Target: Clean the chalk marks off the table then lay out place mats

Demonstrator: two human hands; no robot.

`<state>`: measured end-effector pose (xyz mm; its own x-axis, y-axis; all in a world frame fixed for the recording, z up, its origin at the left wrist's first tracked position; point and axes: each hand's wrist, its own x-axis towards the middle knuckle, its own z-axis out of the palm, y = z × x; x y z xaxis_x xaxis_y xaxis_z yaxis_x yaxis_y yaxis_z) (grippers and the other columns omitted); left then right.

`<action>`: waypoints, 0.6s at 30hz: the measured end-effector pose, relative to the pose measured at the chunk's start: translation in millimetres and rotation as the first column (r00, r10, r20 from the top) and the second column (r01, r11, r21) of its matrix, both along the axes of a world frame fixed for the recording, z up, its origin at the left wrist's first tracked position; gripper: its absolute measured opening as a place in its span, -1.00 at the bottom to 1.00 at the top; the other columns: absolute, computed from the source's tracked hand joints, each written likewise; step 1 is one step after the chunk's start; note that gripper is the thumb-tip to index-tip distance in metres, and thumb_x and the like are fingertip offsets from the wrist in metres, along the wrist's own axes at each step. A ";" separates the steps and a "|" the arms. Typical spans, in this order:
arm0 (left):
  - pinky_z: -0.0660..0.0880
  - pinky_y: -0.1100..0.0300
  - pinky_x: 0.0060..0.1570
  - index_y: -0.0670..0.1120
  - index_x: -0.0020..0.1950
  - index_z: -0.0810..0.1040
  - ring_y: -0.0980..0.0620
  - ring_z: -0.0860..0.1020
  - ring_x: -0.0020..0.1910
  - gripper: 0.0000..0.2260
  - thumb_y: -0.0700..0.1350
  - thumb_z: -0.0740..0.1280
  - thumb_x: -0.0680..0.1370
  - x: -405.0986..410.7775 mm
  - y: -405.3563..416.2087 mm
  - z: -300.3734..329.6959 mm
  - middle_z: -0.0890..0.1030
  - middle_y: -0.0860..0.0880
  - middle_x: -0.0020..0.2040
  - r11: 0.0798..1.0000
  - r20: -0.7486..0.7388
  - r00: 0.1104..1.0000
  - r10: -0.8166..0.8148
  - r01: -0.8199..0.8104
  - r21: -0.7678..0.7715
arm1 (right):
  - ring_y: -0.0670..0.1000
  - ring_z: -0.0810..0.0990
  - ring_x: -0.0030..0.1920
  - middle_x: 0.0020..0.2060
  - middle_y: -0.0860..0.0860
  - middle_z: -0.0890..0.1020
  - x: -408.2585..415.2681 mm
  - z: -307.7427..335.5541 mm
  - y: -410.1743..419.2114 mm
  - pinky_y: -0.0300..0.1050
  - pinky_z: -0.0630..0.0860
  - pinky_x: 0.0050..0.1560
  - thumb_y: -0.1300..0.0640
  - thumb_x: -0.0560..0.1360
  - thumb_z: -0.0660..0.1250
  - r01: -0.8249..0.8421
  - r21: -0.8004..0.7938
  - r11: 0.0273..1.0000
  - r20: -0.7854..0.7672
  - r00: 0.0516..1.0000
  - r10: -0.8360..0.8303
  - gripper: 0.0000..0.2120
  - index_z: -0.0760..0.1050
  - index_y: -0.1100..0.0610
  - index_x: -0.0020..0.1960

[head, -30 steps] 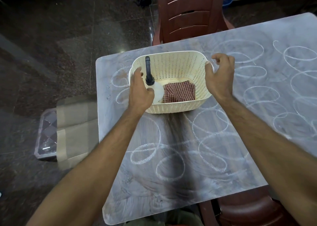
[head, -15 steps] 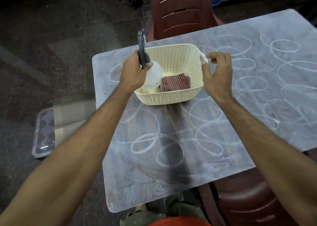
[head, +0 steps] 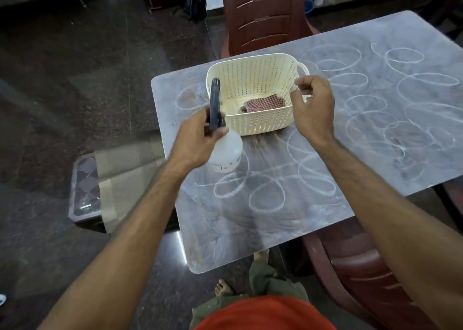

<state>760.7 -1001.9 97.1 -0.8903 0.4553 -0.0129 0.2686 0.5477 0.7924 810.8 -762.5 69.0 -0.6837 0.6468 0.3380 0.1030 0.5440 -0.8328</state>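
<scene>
Table (head: 288,216) near edge bare, basket (head: 260,124) by far-left edge, left hand (head: 198,139) w/ spray bottle (head: 225,154)

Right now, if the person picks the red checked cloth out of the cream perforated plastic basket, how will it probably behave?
The red checked cloth will probably be floppy: it lies crumpled and folded. It looks thin, so likely light and unfolding when lifted. The cream perforated plastic basket may shift, as the right hand does not clearly grip it.

cream basket (head: 258,84), red-checked cloth (head: 263,104), white chalk marks (head: 266,196)

Home dining room, table (head: 375,154) (chalk-marked), plastic chairs (head: 265,16)
</scene>
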 end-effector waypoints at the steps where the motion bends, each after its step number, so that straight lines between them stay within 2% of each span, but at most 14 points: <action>1: 0.38 0.57 -0.20 0.03 0.03 0.50 0.36 0.51 -0.15 -0.85 -0.13 0.44 0.53 6.1 -6.1 -14.9 0.55 0.26 -0.15 1.000 0.015 1.000 0.018 -0.018 -0.001 | -0.02 0.57 0.01 0.03 0.01 0.55 4.9 -3.4 -5.3 -0.30 0.47 0.08 0.21 0.53 0.32 -0.005 0.005 1.000 0.009 1.000 0.005 -0.86 0.55 0.15 0.08; 3: 0.44 0.45 -0.12 0.00 0.03 0.51 0.21 0.57 -0.10 -0.85 -0.14 0.44 0.53 14.5 -16.7 -41.5 0.58 0.21 -0.13 0.999 0.055 0.997 0.054 -0.054 -0.005 | -0.03 0.56 -0.02 0.01 -0.01 0.54 14.5 -10.3 -14.6 -0.32 0.46 0.06 0.22 0.53 0.32 -0.016 0.020 1.000 0.030 0.999 0.015 -0.87 0.56 0.16 0.07; 5: 0.53 0.12 0.05 -0.08 0.09 0.53 -0.02 0.60 0.02 -0.84 -0.17 0.43 0.53 18.6 -23.7 -61.6 0.64 0.03 -0.02 0.996 0.105 0.990 0.090 -0.089 -0.013 | -0.03 0.55 -0.03 0.00 0.00 0.54 21.8 -17.3 -21.2 -0.20 0.49 0.10 0.24 0.52 0.33 -0.030 0.028 0.999 0.055 0.998 0.028 -0.86 0.57 0.19 0.06; 7: 0.52 -0.03 0.15 -0.12 0.16 0.53 -0.09 0.59 0.09 -0.79 -0.18 0.42 0.54 21.3 -28.9 -73.4 0.65 -0.05 0.07 0.993 0.141 0.983 0.121 -0.121 -0.013 | -0.02 0.54 -0.01 0.01 0.03 0.55 27.9 -24.5 -27.2 -0.15 0.50 0.11 0.24 0.52 0.32 -0.041 0.034 0.999 0.092 0.995 0.037 -0.86 0.57 0.21 0.07; 12: 0.53 0.02 0.13 -0.11 0.15 0.53 -0.06 0.60 0.05 -0.81 -0.18 0.41 0.55 20.2 -34.5 -86.8 0.63 0.00 0.00 0.988 0.154 0.976 0.154 -0.157 0.010 | -0.04 0.53 -0.02 0.05 0.12 0.58 37.4 -40.1 -34.1 -0.44 0.40 -0.03 0.26 0.52 0.30 -0.058 0.029 0.998 0.162 0.985 0.053 -0.84 0.56 0.24 0.09; 16: 0.52 0.01 0.14 -0.11 0.15 0.52 -0.06 0.58 0.06 -0.80 -0.18 0.41 0.55 17.7 -35.1 -91.9 0.63 -0.02 0.01 0.988 0.165 0.974 0.154 -0.156 0.003 | -0.02 0.55 -0.02 0.06 0.11 0.56 37.6 -45.7 -33.7 -0.33 0.44 0.01 0.25 0.53 0.31 -0.067 0.001 0.998 0.197 0.978 0.066 -0.84 0.56 0.22 0.10; 18: 0.51 0.01 0.14 -0.11 0.15 0.52 -0.07 0.58 0.06 -0.81 -0.19 0.40 0.55 16.4 -33.1 -93.0 0.63 -0.03 0.01 0.987 0.173 0.973 0.156 -0.160 0.008 | -0.04 0.54 -0.02 0.06 0.09 0.56 34.0 -47.0 -31.0 -0.41 0.41 -0.03 0.25 0.53 0.31 -0.070 -0.004 0.998 0.205 0.976 0.070 -0.84 0.56 0.21 0.10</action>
